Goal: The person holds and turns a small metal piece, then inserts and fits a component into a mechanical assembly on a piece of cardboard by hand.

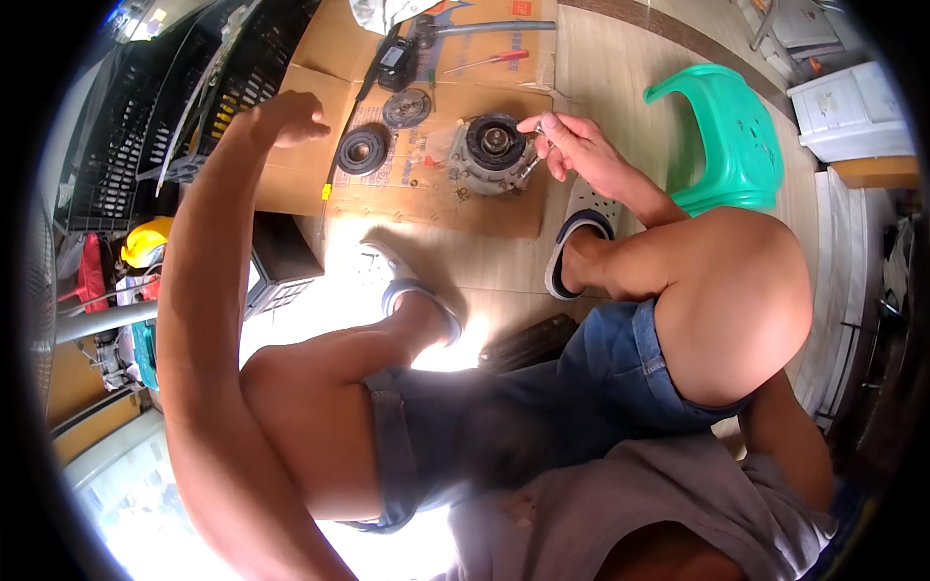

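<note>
My right hand is closed on a slim metal tool, just right of a round metal compressor-like part with a black pulley ring. That part rests on a flattened cardboard sheet. To its left lie a black ring and a dark round disc. My left hand is raised over the cardboard's left side, away from these parts, its fingers curled; whether anything is in them is hidden.
Behind the parts lie a red-handled screwdriver, a hammer and a black device. A green stool stands at the right, black crates at the left. My feet are near the cardboard's front edge.
</note>
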A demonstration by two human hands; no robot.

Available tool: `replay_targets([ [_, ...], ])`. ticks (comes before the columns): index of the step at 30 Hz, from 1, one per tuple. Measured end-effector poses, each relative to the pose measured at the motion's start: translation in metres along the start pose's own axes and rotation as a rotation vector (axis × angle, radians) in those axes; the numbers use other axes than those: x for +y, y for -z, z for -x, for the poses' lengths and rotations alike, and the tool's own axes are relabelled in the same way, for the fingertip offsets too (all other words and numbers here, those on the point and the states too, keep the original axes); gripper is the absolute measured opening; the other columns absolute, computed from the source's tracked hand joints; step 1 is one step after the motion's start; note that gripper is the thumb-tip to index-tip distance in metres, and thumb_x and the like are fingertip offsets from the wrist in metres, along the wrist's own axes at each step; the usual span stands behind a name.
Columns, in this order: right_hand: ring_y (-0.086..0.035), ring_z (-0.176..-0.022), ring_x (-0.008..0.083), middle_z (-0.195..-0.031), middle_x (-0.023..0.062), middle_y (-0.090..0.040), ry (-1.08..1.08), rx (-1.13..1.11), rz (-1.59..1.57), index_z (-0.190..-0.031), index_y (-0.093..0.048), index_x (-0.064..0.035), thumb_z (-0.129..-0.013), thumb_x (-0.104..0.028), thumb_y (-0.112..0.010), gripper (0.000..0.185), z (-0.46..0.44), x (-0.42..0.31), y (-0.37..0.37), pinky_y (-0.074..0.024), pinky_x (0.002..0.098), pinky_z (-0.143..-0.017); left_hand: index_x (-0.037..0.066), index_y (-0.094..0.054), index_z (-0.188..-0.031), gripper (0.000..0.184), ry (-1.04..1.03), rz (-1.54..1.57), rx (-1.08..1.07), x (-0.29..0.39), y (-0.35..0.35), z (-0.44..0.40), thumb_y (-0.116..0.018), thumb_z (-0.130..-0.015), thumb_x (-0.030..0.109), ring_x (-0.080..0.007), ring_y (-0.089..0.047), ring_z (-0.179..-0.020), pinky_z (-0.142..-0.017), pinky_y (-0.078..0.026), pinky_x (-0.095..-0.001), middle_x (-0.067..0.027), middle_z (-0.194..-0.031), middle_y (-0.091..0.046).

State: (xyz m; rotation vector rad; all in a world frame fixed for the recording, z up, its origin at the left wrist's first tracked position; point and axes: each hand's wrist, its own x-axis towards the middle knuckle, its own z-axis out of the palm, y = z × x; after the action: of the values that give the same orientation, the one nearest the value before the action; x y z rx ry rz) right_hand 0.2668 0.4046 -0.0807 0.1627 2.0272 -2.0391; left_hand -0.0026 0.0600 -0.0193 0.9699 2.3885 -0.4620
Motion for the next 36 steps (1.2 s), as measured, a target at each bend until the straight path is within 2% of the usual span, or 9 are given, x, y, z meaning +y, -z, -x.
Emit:
replay_targets([
  [4,-0.056,-0.069,0.0093,-0.096,0.0054,-0.063,0.102,-0.056,0.475,-0.118,-0.062,-0.0025,-0.105,-0.036,-0.047,0.039,0.001,-0.004,0.0,-0.047,0.024,-0.063,0.006,-0.064,-0.125,0.048,0.039,0.011,0.016,0.004,0.0,0.001,-0.063,-0.089,0.039,-0.0324,-0.061,-0.118,-0.099,-0.048,-0.0404,-0.0172,-0.125,-0.065],
  [7,-0.057,-0.073,0.0098,-0.098,0.006,-0.064,0.316,-0.033,0.425,-0.122,-0.06,-0.0014,-0.106,-0.035,-0.046,0.04,-0.004,0.01,0.002,-0.0493,0.0246,-0.069,0.006,-0.063,-0.127,0.05,0.071,0.018,0.008,0.009,0.005,0.002,-0.063,-0.09,0.04,-0.0319,-0.059,-0.12,-0.101,-0.047,-0.0405,-0.0168,-0.128,-0.063],
  [10,-0.059,-0.077,0.0108,-0.098,0.0065,-0.065,0.28,0.044,0.131,-0.125,-0.059,-0.0015,-0.106,-0.035,-0.045,0.041,-0.003,0.008,-0.004,-0.0508,0.0254,-0.075,0.006,-0.062,-0.128,0.051,0.059,0.014,-0.008,0.01,0.007,0.002,-0.063,-0.09,0.041,-0.032,-0.059,-0.12,-0.101,-0.047,-0.0408,-0.0166,-0.128,-0.063],
  [13,-0.06,-0.074,0.0109,-0.099,0.0071,-0.065,0.067,0.042,-0.244,-0.128,-0.057,-0.0021,-0.105,-0.037,-0.045,0.043,0.001,0.003,-0.005,-0.052,0.0257,-0.071,0.005,-0.061,-0.128,0.052,0.052,-0.008,0.017,0.008,0.005,0.0,-0.063,-0.09,0.041,-0.0324,-0.059,-0.12,-0.101,-0.047,-0.0409,-0.0168,-0.127,-0.063],
  [16,-0.057,-0.067,0.0096,-0.093,0.005,-0.063,0.01,0.028,-0.326,-0.128,-0.058,-0.0033,-0.105,-0.039,-0.045,0.044,0.0,0.011,0.003,-0.05,0.0247,-0.063,0.005,-0.062,-0.127,0.052,0.046,-0.011,0.029,0.007,0.004,-0.002,-0.064,-0.09,0.041,-0.0319,-0.059,-0.12,-0.1,-0.047,-0.041,-0.0168,-0.126,-0.064],
  [22,-0.05,-0.061,0.0072,-0.083,-0.0009,-0.053,0.11,-0.01,0.162,-0.118,-0.063,-0.0025,-0.106,-0.038,-0.044,0.042,-0.001,-0.001,0.003,-0.0459,0.0235,-0.058,0.004,-0.062,-0.126,0.051,0.04,0.008,0.055,0.006,0.001,0.003,-0.063,-0.091,0.04,-0.0312,-0.06,-0.119,-0.1,-0.048,-0.041,-0.0176,-0.125,-0.064],
  [25,-0.054,-0.068,0.0078,-0.091,0.0016,-0.059,0.131,-0.064,0.529,-0.114,-0.065,-0.0012,-0.106,-0.036,-0.044,0.041,-0.001,-0.001,0.006,-0.0479,0.0239,-0.061,0.003,-0.062,-0.126,0.051,0.041,-0.002,0.027,0.005,0.0,0.006,-0.063,-0.09,0.039,-0.0314,-0.06,-0.119,-0.1,-0.048,-0.0409,-0.0176,-0.125,-0.064],
  [31,-0.061,-0.081,0.0142,-0.112,0.0123,-0.065,0.16,0.025,-0.055,-0.133,-0.052,-0.0012,-0.106,-0.033,-0.044,0.042,-0.001,0.002,-0.002,-0.0529,0.0281,-0.07,0.003,-0.063,-0.125,0.051,0.073,0.022,0.017,0.002,0.001,0.014,-0.064,-0.089,0.039,-0.0327,-0.061,-0.117,-0.098,-0.049,-0.0412,-0.0182,-0.123,-0.065],
  [36,-0.061,-0.075,0.013,-0.104,0.009,-0.065,0.016,-0.022,-0.32,-0.136,-0.049,-0.0029,-0.106,-0.036,-0.043,0.046,-0.001,0.006,0.003,-0.0515,0.0266,-0.065,0.002,-0.064,-0.122,0.049,0.072,0.026,0.038,0.0,-0.001,0.017,-0.065,-0.089,0.038,-0.0332,-0.063,-0.114,-0.097,-0.05,-0.0412,-0.0189,-0.119,-0.067],
])
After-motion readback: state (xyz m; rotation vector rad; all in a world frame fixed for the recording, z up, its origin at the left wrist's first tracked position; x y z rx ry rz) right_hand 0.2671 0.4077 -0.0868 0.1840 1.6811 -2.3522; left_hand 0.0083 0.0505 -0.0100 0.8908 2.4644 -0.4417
